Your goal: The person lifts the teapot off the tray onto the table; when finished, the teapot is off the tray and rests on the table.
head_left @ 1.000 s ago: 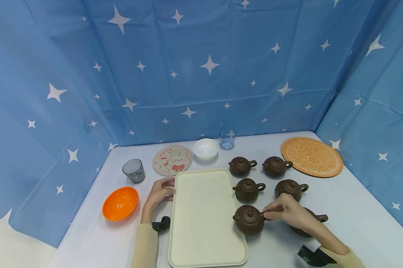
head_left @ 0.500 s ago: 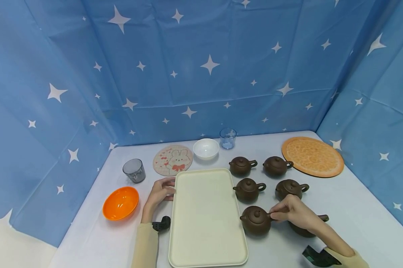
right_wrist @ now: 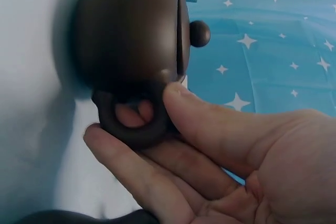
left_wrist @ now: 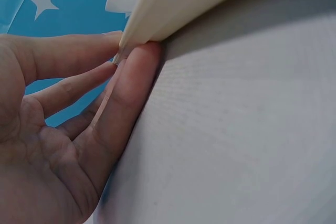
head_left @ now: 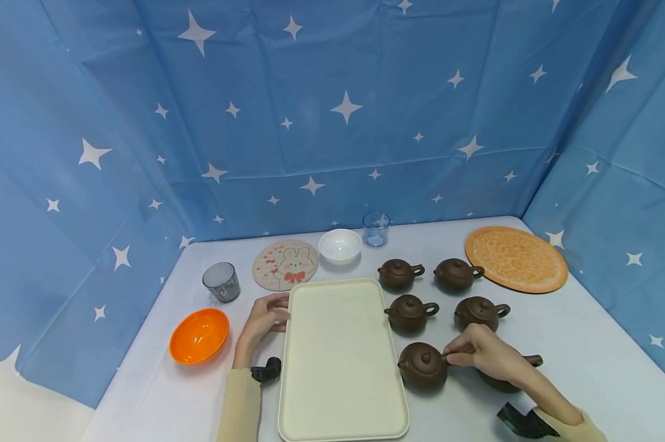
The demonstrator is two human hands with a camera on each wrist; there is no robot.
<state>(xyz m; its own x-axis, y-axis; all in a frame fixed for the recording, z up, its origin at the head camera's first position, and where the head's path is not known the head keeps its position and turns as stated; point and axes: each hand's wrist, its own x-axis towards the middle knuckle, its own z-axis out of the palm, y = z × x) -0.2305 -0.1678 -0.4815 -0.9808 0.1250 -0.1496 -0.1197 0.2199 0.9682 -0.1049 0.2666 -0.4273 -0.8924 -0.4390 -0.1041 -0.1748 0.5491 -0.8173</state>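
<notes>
A dark brown teapot (head_left: pixel 423 366) with a round knobbed lid stands upright beside the tray's right edge, its spout pointing left at the rim. My right hand (head_left: pixel 486 353) pinches its loop handle (right_wrist: pixel 139 137), the thumb pressing on top and fingers curled beneath and through the ring. The cream rectangular tray (head_left: pixel 340 362) lies lengthwise in the middle of the table with nothing on it. At its upper left edge, my left hand (head_left: pixel 264 319) pinches the rim, which sits between thumb and fingers in the left wrist view.
Several more brown teapots (head_left: pixel 409 313) stand in two columns right of the tray, one partly hidden behind my right forearm. An orange bowl (head_left: pixel 199 334) and grey glass (head_left: pixel 221 282) are left; a rabbit mat (head_left: pixel 285 264), white bowl (head_left: pixel 340 245), blue glass (head_left: pixel 376 229) and round orange mat (head_left: pixel 514 259) lie behind.
My right hand has shifted the teapot to the right, from overlapping the tray's edge to just beside it, and then slightly lower. The left hand and tray have stayed put.
</notes>
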